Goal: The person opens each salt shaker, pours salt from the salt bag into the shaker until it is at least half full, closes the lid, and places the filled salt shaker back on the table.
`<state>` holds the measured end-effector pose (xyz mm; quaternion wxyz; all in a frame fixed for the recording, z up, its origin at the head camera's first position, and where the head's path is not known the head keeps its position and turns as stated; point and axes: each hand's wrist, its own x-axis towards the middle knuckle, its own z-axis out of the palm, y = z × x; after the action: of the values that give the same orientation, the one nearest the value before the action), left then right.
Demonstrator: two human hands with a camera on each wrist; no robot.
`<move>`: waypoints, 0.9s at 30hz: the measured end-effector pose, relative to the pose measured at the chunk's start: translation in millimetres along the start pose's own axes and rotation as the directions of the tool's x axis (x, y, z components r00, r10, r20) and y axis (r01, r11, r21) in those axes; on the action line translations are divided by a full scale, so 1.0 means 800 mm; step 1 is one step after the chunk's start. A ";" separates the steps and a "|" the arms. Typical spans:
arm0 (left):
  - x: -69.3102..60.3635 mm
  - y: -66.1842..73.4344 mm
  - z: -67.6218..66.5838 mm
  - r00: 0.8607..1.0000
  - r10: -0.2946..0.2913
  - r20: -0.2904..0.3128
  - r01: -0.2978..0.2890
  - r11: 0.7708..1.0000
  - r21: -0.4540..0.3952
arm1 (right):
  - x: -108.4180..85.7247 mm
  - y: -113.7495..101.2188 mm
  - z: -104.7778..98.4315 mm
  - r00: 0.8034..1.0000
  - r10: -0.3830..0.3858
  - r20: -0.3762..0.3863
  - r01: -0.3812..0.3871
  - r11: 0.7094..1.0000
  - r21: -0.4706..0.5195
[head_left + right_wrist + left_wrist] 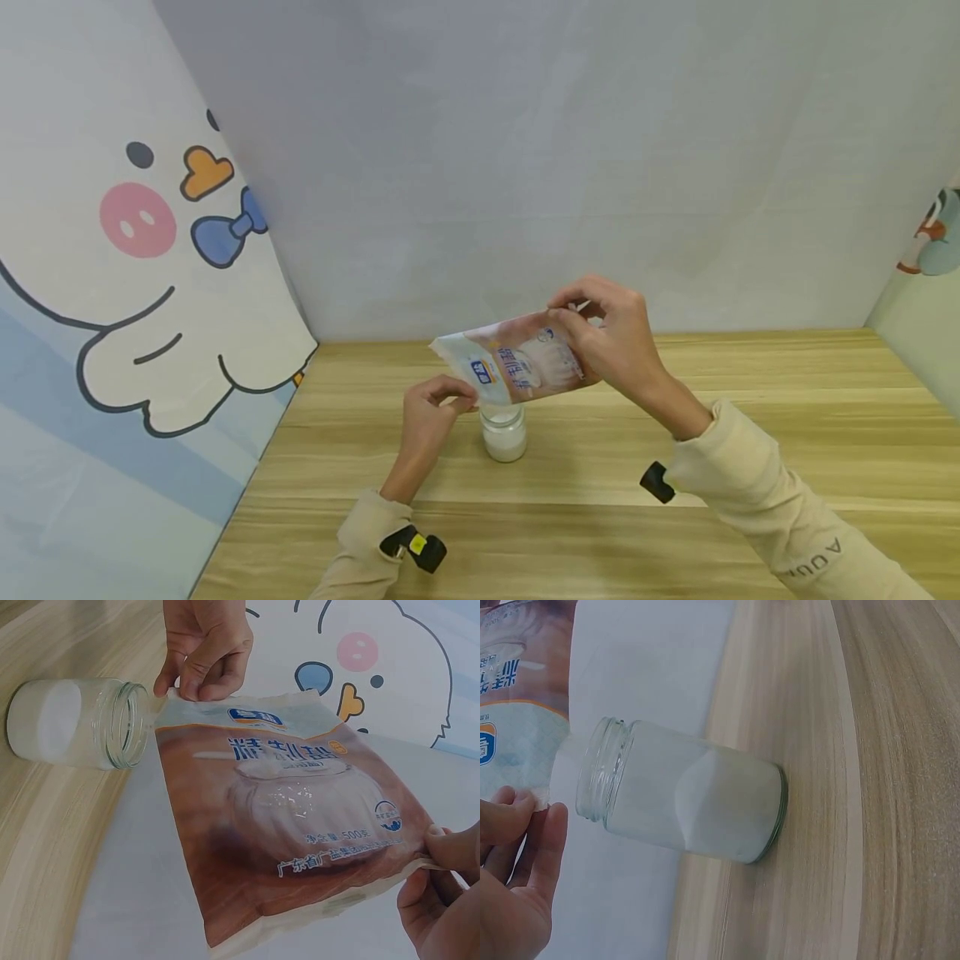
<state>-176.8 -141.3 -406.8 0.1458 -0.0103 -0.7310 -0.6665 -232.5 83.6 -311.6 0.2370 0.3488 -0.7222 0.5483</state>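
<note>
Left hand (437, 408) at bag (519, 360) edge, jar (505, 437) apparently just below, tabletop (570, 517) around.

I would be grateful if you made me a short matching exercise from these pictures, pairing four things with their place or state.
Column one
1. glass jar
2. left hand
3. printed packet
4. right hand

Column two
A. pinches at the end away from the jar
B. held up between two hands
C. stands on the wooden table, partly filled with something white
D. pinches a corner near the jar's mouth

Pairs: 1-C, 2-D, 3-B, 4-A
</note>
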 end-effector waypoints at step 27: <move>-0.001 0.001 0.001 1.000 0.003 -0.005 -0.003 1.000 -0.023 | 0.000 -0.001 0.002 1.000 0.001 -0.014 -0.001 1.000 0.003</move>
<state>-176.3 -140.2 -405.9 0.1487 -0.0115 -0.7229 -0.6747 -231.8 82.2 -311.0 0.2413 0.3451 -0.7198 0.5518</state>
